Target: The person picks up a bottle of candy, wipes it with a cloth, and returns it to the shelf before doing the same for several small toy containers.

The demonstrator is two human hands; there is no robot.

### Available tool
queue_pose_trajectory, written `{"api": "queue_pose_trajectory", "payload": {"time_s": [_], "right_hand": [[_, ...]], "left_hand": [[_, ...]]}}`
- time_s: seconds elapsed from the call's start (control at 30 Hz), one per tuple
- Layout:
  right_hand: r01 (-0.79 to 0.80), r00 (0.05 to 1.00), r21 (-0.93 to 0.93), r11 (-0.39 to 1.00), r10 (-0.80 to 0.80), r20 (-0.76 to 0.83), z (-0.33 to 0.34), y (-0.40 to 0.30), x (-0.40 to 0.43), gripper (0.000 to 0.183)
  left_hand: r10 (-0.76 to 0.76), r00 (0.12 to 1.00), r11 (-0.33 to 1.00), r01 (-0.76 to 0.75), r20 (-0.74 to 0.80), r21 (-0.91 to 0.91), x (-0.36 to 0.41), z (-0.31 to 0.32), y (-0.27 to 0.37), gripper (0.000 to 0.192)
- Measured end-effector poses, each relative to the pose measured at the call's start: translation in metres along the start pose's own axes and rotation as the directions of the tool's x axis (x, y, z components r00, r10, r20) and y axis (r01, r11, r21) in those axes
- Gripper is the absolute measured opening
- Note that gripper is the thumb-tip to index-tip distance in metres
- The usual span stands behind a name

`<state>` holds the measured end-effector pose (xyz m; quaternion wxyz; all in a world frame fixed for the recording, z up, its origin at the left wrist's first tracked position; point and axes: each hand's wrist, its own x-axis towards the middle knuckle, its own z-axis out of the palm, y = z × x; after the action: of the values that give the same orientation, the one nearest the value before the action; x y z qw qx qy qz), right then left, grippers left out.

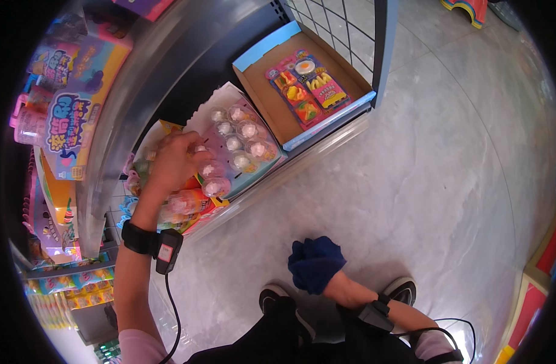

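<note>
My left hand (175,157) is over the left side of a pastel display box (253,184) on the shelf, its fingers at a clear plastic dome-shaped candy container (200,150); whether it grips it cannot be told. Several similar domes with pale tops (257,149) sit in the box. A dark blue cloth (315,265) is bunched around my right hand (335,284), which holds it above the floor. Right of the domes, an open cardboard box (260,93) with a blue rim holds a blister pack of food-shaped sweets (307,91).
Clear-topped candy containers (182,204) fill a red and yellow box beside my left wrist. An upper shelf (119,91) with colourful candy boxes (73,118) stands at the left. A wire grid panel (346,27) closes the shelf's far end. Cables hang from both wrist devices.
</note>
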<state>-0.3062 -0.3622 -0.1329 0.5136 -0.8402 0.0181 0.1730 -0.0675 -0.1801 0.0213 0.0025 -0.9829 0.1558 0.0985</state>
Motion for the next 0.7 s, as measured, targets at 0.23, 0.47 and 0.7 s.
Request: {"api": "queue_pose_trajectory", "payload": {"time_s": [0.23, 0.47, 0.7], "right_hand": [[0.167, 0.982, -0.160, 0.973, -0.149, 0.117, -0.003, 0.010, -0.002, 0.019], [0.519, 0.848, -0.198, 0.831, -0.474, 0.237, -0.015, 0.018, -0.003, 0.024], [-0.181, 0.902, 0.980, 0.079, -0.384, 0.197, -0.056, -0.027, 0.043, 0.045]], "left_hand": [[0.111, 0.986, 0.991, -0.119, -0.121, -0.058, -0.004, 0.012, -0.014, 0.027], [0.216, 0.946, 0.959, -0.252, -0.240, -0.131, 0.001, -0.001, 0.018, 0.039], [0.306, 0.938, 0.905, -0.339, -0.160, -0.258, 0.012, 0.013, 0.002, 0.048]]}}
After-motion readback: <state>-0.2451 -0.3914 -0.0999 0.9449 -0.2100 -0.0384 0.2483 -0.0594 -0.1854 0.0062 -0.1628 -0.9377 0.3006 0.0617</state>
